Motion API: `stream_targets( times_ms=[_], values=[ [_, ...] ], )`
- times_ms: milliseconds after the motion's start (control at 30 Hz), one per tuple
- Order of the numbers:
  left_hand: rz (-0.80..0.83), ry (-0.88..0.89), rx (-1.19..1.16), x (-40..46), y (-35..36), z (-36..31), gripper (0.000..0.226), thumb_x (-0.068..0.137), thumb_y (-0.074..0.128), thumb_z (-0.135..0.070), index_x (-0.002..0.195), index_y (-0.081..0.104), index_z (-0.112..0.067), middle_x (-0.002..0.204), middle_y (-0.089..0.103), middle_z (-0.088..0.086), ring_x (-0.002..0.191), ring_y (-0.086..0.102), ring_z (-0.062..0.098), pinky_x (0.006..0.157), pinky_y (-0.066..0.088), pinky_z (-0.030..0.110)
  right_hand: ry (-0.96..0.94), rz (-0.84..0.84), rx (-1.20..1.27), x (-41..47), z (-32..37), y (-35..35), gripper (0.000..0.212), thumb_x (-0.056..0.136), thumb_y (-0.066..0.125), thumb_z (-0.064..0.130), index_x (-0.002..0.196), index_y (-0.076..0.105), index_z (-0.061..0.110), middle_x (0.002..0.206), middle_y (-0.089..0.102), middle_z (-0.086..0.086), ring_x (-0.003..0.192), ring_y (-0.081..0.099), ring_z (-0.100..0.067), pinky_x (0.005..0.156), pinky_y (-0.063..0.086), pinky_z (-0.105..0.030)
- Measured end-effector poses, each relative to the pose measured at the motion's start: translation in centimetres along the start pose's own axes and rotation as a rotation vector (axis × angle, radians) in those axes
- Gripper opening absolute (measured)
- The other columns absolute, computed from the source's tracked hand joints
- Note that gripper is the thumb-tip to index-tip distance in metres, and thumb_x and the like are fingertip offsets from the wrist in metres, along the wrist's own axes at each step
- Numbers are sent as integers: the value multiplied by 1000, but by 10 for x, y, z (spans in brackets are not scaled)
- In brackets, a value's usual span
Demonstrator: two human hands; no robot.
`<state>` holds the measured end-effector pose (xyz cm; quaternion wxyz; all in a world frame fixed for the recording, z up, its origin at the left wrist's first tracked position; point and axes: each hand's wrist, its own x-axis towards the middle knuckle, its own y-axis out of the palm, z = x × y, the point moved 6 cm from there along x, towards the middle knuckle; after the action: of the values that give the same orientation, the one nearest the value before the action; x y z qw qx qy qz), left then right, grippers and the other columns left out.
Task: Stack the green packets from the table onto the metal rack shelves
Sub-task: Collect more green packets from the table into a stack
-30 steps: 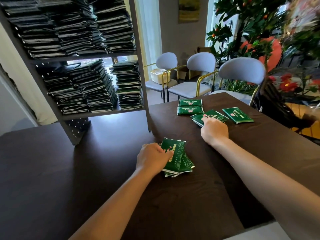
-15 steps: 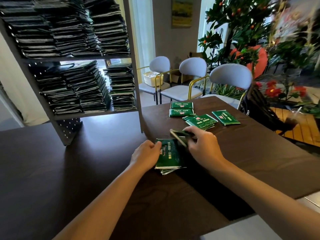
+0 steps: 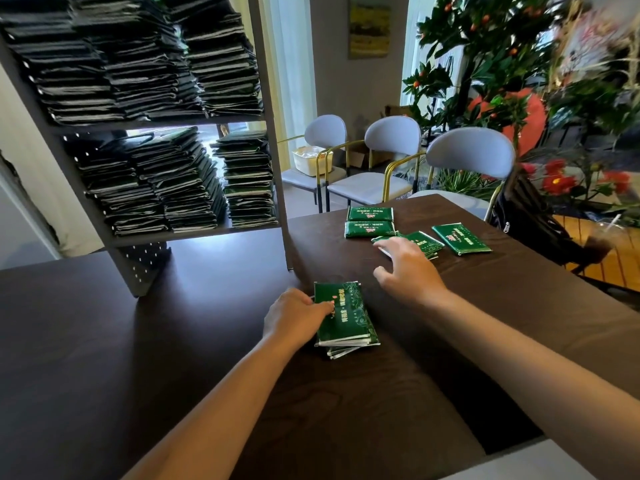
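Note:
A small pile of green packets (image 3: 346,315) lies on the dark table (image 3: 173,341) in front of me. My left hand (image 3: 294,315) holds the pile's left edge, thumb on top. My right hand (image 3: 407,270) reaches forward with spread fingers, its fingertips over some overlapping green packets (image 3: 424,242) farther back. Two more packets (image 3: 370,221) lie side by side behind them, and a single packet (image 3: 461,239) lies to the right. The grey metal rack (image 3: 270,133) stands on the table at left, its shelves full of stacked packets (image 3: 156,181).
Three grey chairs (image 3: 467,157) stand behind the table's far edge. A white basket (image 3: 308,161) sits on the farthest chair. Plants with red flowers (image 3: 554,178) fill the right side. A dark bag (image 3: 530,216) hangs beside the nearest chair.
My right hand laid a packet on the near pile and has reached back out to the far packets. My left hand stayed on the pile.

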<state>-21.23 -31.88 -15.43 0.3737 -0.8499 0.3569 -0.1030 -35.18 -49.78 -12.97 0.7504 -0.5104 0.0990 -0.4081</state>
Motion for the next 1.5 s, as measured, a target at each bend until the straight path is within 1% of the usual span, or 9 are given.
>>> stream_targets(
  times_ms=[100,367,567,767,900,1033,1167,1300,1500],
  values=[
    [-23,-25,18,0,2,0,57,85,72,-51,129,52,-21,124,61,-2,105,58,15,76,44,30,265,124,-193,26,-46,7,73,96,55,43,158,20,26,168,12,-9,155,8,-28,120,22,-49],
    [98,14,-52,-1,14,-9,50,88,71,-45,131,55,-25,127,62,0,113,60,18,98,52,42,141,2,-336,14,-47,4,37,103,44,28,136,59,20,132,65,-8,120,60,-32,100,45,-42],
    [124,16,-74,-3,19,-12,46,88,71,-46,127,57,-26,117,66,-3,106,64,16,95,55,42,128,-33,-169,-34,-28,-9,31,98,49,23,125,64,20,107,73,-11,100,66,-37,84,48,-39],
    [112,11,-82,-5,21,-14,45,86,71,-45,125,59,-27,115,66,-4,103,64,16,95,54,41,81,-281,222,-69,-1,-45,18,93,62,14,108,69,21,83,71,1,72,61,-20,65,39,-29],
    [101,15,-103,-6,20,-17,29,97,57,-42,120,60,-25,114,66,0,101,63,17,93,54,41,-104,-216,245,-88,27,-33,21,87,67,16,105,72,25,96,75,7,87,70,-14,79,56,-34],
    [87,-1,-173,-5,18,-17,52,95,40,-64,112,63,-21,104,69,0,91,66,16,87,55,39,-286,46,191,-109,44,-6,43,81,52,40,116,73,26,123,67,14,118,57,-4,102,46,-34],
    [108,-1,-138,-6,21,-13,34,92,64,-49,116,53,-28,108,63,-6,90,63,9,79,54,31,-163,31,478,-92,34,-14,43,77,51,39,111,73,27,118,67,15,113,59,-3,99,47,-30],
    [100,6,-148,-5,20,-14,46,90,65,-50,130,55,-28,117,66,-5,98,66,14,92,56,42,-4,34,149,-40,-1,-12,45,87,58,18,132,61,24,139,59,2,131,49,-18,109,41,-36],
    [94,33,-111,-5,19,-15,45,92,62,-51,131,53,-33,117,64,-9,96,64,9,89,55,36,220,169,-171,13,-50,12,65,94,53,36,155,31,26,165,19,-12,154,10,-30,121,22,-49]
  ],
)
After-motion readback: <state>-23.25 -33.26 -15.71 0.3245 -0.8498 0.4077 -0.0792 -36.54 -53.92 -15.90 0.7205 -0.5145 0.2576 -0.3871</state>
